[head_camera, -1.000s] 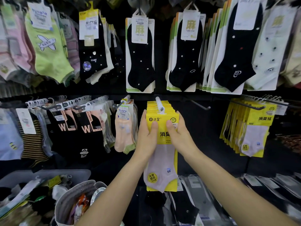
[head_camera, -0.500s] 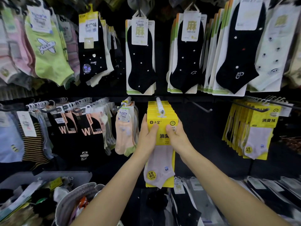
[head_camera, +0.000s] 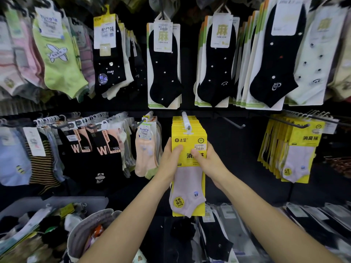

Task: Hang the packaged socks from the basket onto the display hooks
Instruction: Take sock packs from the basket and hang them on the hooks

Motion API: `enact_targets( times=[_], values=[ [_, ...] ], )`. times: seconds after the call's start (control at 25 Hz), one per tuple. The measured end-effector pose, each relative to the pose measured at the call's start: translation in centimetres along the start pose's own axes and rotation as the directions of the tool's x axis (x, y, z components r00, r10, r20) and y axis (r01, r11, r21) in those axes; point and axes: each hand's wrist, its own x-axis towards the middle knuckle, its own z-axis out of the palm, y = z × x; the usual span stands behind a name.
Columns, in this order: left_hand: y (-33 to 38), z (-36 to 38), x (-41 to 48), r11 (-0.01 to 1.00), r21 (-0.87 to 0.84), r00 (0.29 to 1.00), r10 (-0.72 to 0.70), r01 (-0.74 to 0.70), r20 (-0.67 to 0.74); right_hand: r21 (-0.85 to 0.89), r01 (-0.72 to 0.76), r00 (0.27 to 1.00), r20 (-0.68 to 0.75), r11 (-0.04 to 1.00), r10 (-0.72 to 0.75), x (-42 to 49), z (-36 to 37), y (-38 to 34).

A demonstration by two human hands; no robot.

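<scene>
A stack of yellow sock packs (head_camera: 188, 138) with pale pink socks hangs on a white-tipped display hook (head_camera: 186, 121) at the centre of the wall. My left hand (head_camera: 171, 160) grips the stack's left edge, thumb on the front card. My right hand (head_camera: 208, 160) grips the right edge, thumb across the printed label. The front pack's hang tab sits over the hook. A grey fabric basket (head_camera: 85, 224) with packaged goods stands at the lower left.
Black ankle socks on cards (head_camera: 164, 67) hang above. More yellow packs (head_camera: 296, 149) hang to the right, beside a bare hook (head_camera: 231, 121). Peach socks (head_camera: 145, 149) hang just left of my hands. A grey bin (head_camera: 57, 203) of mixed socks sits low left.
Both hands have pushed the yellow packs a little further back along the hook and slid slightly up the card. The view has tilted down a touch.
</scene>
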Motion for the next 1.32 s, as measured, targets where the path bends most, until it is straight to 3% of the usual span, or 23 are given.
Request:
enact_targets(
  times=[0.36, 0.52, 0.64, 0.76, 0.88, 0.96, 1.04, 1.2, 1.32],
  values=[
    [-3.9, -1.7, -5.5, 0.992, 0.093, 0.994, -0.090, 0.085, 0.055, -0.058, -0.049, 0.999, 0.007, 0.997, 0.049, -5.3, -0.2, 3.7],
    [-12.8, -3.6, -16.0, 0.891, 0.229, 0.920, -0.378, 0.392, -0.105, -0.187, -0.258, 0.963, -0.134, 0.948, 0.236, -15.6, -1.0, 13.7],
    [-19.3, -4.0, -24.0, 0.758, 0.238, 0.794, -0.578, 0.608, -0.187, -0.291, -0.472, 0.879, -0.093, 0.832, 0.467, -23.2, 0.5, 20.8],
    [-23.9, -4.6, -28.8, 0.618, 0.295, 0.683, -0.691, 0.729, -0.238, -0.362, -0.612, 0.758, -0.012, 0.704, 0.653, -27.5, 3.0, 25.7],
    [-26.9, -5.4, -29.8, 0.555, 0.331, 0.641, -0.718, 0.763, -0.272, -0.454, -0.651, 0.659, 0.059, 0.608, 0.749, -29.3, 5.6, 29.1],
    [-28.6, -5.9, -29.9, 0.528, 0.381, 0.633, -0.735, 0.759, -0.242, -0.469, -0.669, 0.631, 0.050, 0.576, 0.774, -29.5, 7.0, 30.6],
    [-30.0, -6.3, -30.2, 0.442, 0.473, 0.595, -0.766, 0.762, -0.243, -0.446, -0.675, 0.663, -0.016, 0.589, 0.748, -28.9, 8.1, 31.8],
    [-32.3, -7.0, -31.0, 0.412, 0.569, 0.600, -0.778, 0.712, -0.188, -0.421, -0.583, 0.792, -0.107, 0.694, 0.601, -27.7, 9.3, 32.8],
    [-34.3, -7.6, -31.5, 0.368, 0.679, 0.601, -0.788, 0.636, -0.136, -0.453, -0.519, 0.841, -0.118, 0.725, 0.528, -28.0, 10.1, 33.6]
  ],
)
